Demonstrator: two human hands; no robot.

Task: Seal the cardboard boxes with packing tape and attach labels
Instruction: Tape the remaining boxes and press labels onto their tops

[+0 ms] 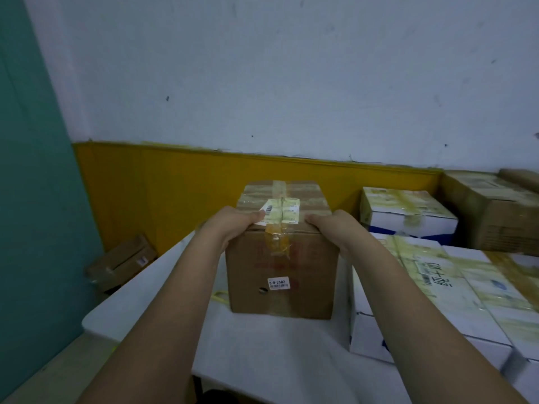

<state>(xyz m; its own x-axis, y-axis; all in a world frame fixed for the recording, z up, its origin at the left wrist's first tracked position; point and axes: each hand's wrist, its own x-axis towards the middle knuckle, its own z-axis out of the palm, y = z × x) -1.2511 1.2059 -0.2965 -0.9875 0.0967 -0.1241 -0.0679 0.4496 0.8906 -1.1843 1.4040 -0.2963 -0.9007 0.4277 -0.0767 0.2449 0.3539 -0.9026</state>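
Two hands (233,225) (332,225) grip one taped brown box (281,275)

White table (151,290) against a scuffed pale wall (291,77) with yellow wainscot (175,185).

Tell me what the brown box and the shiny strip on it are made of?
The brown box looks like plain matte cardboard: dull brown faces, folded edges. The shiny strip seems to be clear yellowish plastic packing tape; it glints and wrinkles over the seam. Both hands grip the box's top edge.
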